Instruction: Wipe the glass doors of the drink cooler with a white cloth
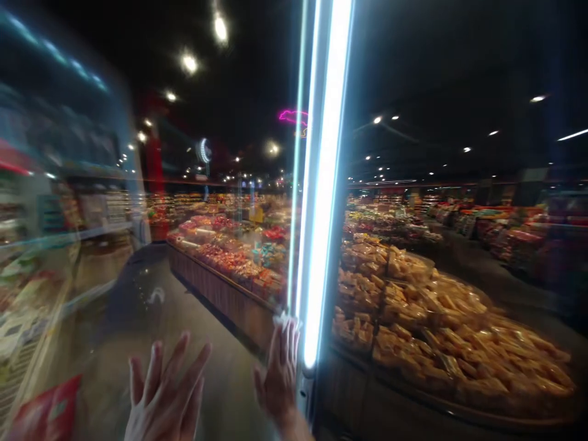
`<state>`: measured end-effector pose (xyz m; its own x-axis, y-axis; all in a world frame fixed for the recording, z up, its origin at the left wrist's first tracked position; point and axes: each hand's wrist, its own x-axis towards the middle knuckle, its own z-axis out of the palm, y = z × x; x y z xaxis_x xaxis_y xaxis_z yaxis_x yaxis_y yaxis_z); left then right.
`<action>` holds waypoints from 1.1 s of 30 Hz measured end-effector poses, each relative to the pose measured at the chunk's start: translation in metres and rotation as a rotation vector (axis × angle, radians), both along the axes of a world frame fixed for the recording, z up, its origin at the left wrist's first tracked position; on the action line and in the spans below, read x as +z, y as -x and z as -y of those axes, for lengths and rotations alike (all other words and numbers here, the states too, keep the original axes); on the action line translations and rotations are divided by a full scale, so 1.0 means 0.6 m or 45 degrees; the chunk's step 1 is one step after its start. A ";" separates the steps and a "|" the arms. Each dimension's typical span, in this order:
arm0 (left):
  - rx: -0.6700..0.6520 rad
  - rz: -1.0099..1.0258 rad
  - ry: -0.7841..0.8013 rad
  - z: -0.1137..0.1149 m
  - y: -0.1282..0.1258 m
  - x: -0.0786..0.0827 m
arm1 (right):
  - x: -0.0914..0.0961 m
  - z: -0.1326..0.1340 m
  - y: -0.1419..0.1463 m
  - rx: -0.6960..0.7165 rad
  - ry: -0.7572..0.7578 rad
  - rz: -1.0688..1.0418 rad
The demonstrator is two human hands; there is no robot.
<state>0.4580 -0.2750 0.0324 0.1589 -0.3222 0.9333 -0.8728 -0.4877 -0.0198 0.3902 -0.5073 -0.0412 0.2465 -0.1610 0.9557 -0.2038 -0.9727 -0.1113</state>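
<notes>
well, left hand [166, 398] splayed, aisle floor [197, 312] roomy beyond; right hand [281, 367] flat, fingers straight, beside light strip [327, 184] edge.

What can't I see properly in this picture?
In the head view:
Left hand: wrist cut off by the bottom edge.
White patch by the right hand: too blurred to name.
Red packet: print blurred, cut off by the bottom edge.
Whatever is behind the light strip: hidden by its glare.
Wrapped goods: any writing too blurred.

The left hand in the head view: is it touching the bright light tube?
No, the left hand is open with fingers spread, clearly apart from the bright light tube.
</notes>
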 end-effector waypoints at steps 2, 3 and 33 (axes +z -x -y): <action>0.023 0.011 0.009 -0.003 0.002 0.007 | -0.048 -0.017 -0.001 -0.054 0.026 0.001; 0.038 0.028 0.006 -0.005 0.002 0.012 | -0.052 -0.022 -0.001 -0.068 0.036 0.011; 0.195 0.072 0.123 -0.176 -0.093 0.059 | 0.234 -0.228 -0.087 0.153 0.119 0.068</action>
<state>0.5136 -0.1693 0.0679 0.1455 -0.2069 0.9675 -0.7872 -0.6166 -0.0135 0.4425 -0.3703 0.0991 0.2074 -0.0432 0.9773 -0.0813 -0.9963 -0.0268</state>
